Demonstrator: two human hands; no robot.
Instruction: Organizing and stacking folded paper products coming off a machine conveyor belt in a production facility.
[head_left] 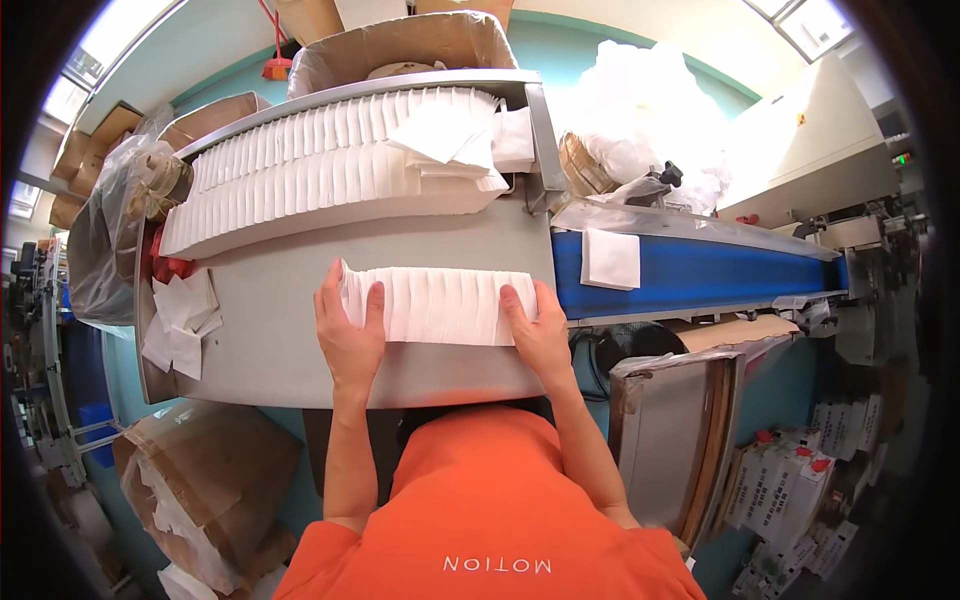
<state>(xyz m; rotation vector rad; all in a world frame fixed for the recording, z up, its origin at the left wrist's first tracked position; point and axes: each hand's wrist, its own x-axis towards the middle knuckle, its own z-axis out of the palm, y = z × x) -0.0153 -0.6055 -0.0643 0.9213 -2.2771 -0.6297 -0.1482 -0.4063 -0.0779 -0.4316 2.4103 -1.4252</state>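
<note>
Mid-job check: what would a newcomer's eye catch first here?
The orange shirt at bottom centre and blue belt at right jump out by colour. Then come the long white rows along the far side of the table and the shorter white row held between left hand and right hand mid-picture.

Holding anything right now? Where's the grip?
Yes: a row of white folded paper napkins, held at its left end by the left hand and its right end by the right hand.

We see a bright orange top [490,490] with short sleeves [326,552] and white lettering [497,565] across its near part; dark cloth [407,423], perhaps trousers, edges the waist; both hands [355,345] are bare.
</note>
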